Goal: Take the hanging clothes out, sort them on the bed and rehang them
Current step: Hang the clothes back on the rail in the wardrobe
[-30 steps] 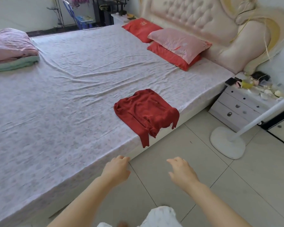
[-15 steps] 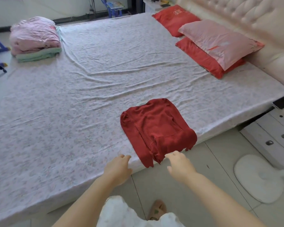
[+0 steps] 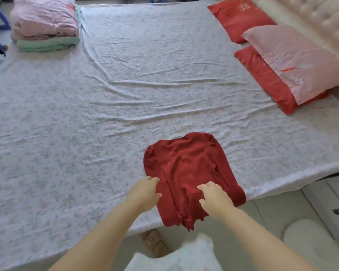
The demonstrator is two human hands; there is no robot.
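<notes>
The red sweater (image 3: pixel 186 169), on its hanger (image 3: pixel 173 135), lies at the bed (image 3: pixel 86 133) edge, with the hem hanging over. The left hand (image 3: pixel 145 194) and right hand (image 3: pixel 215 199) curl at its lower part; whether they pinch it, I cannot tell. A pull may drag it off.

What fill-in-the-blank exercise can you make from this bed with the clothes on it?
1. The red knitted sweater is on a white ___, whose hook shows above the collar.
2. The folded pink quilt sits on a folded ___ blanket.
3. The pink pillow lies across two ___ pillows.
Missing words: hanger; green; red.
</notes>
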